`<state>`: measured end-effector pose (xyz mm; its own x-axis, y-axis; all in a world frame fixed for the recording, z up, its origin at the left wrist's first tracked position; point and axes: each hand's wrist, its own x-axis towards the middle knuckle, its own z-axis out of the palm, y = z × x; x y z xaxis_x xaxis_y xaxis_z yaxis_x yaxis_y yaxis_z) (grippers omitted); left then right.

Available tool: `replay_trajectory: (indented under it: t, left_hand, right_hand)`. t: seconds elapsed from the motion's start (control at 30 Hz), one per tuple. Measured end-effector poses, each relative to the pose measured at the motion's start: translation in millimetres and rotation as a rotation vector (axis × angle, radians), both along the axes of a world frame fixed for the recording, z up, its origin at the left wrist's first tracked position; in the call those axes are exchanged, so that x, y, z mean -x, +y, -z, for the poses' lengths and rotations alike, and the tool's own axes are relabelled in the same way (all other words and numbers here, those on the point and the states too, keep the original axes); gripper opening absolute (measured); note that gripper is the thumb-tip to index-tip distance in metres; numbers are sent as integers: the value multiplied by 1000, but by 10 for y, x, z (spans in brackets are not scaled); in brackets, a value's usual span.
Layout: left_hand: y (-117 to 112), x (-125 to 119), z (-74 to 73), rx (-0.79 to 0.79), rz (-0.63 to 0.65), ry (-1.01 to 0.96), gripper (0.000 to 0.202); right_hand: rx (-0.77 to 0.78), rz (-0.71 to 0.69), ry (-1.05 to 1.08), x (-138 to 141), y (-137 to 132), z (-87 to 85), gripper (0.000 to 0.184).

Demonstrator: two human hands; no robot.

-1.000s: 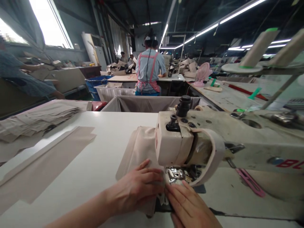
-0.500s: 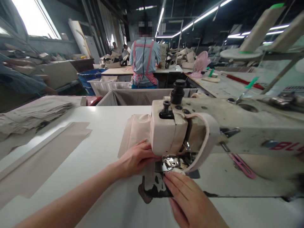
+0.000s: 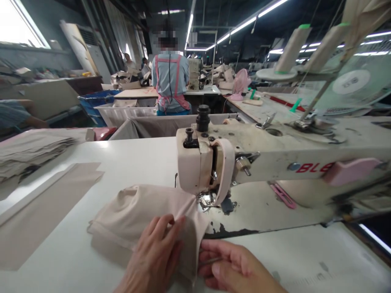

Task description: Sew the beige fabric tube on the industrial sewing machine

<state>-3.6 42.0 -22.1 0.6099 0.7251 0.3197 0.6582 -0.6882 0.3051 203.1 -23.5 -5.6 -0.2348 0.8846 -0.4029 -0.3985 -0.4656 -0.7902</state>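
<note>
A beige fabric piece [image 3: 146, 203] lies bunched and folded on the white table, its right corner reaching the presser foot [image 3: 206, 200] of the sewing machine [image 3: 195, 162]. My left hand [image 3: 155, 248] rests on the fabric, thumb and fingers pinching a fold of it. At the fabric's right edge, just in front of the machine bed, is my right hand [image 3: 235, 264]. Its fingers are curled, and a thin greyish thing shows between them, too little of it to name. Part of the needle area is hidden behind the machine's pale curved strap.
A flat fabric strip [image 3: 51, 207] and a stack of fabric pieces [image 3: 36, 150] lie to the left. Thread cones [image 3: 293, 49] stand at right. Ahead are a grey cloth-lined bin [image 3: 159, 124], a pink fan [image 3: 241, 83] and a seated person [image 3: 171, 77] facing away.
The fabric has come out from behind the machine head toward me and to the left. Both hands have drawn back from the presser foot. My view has turned slightly right.
</note>
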Motion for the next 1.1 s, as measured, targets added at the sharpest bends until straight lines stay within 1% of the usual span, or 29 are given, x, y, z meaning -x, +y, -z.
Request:
replay_trajectory:
  t: [0.07, 0.1, 0.13, 0.17, 0.23, 0.27, 0.3, 0.37, 0.47, 0.57, 0.67, 0.77, 0.83, 1.0, 1.1]
  left_hand:
    - [-46, -27, 10, 97, 72, -148, 35]
    - [-66, -61, -5, 156, 104, -206, 29]
    - [-81, -108, -29, 211, 111, -243, 23]
    - [-88, -165, -59, 258, 80, -257, 24]
    - [-75, -289, -121, 314, -56, -219, 36]
    - [-54, -345, -150, 331, -122, -180, 37]
    - [-25, -391, -174, 351, -159, -140, 34]
    - [41, -440, -208, 394, -164, -84, 28]
    - [107, -426, -215, 434, -148, -57, 24]
    - [99, -387, -181, 413, -133, -109, 20]
    - [36, -398, -130, 357, -94, -239, 19]
    - [-28, -447, -76, 248, 36, -373, 14]
    - [-49, -475, -40, 187, 106, -433, 15]
    - [-40, -507, 34, 71, 165, -480, 22]
    - [-32, -521, 44, 28, 192, -495, 25]
  right_hand:
    - [-99, -13, -89, 27, 85, -49, 43]
    - [-128, -3, -98, 39, 122, -63, 45]
    - [-134, 24, -89, 52, 155, -70, 48]
    - [-122, 59, -73, 64, 181, -70, 50]
    - [-76, 115, -42, 81, 214, -57, 52]
    - [-64, 126, -35, 84, 221, -49, 51]
    - [-70, 126, -34, 80, 224, -43, 48]
    - [-104, 125, -50, 57, 221, -37, 46]
    - [-110, 126, -90, 7, 231, -26, 46]
    - [-74, 131, -176, -9, 295, 6, 42]
    - [-66, 157, -248, 22, 397, 35, 35]
    - [-72, 176, -265, 63, 465, 32, 31]
    - [-72, 168, -260, 76, 474, 18, 30]
    - [-56, 140, -239, 66, 442, -1, 25]
    - [-55, 141, -240, 56, 436, 13, 20]
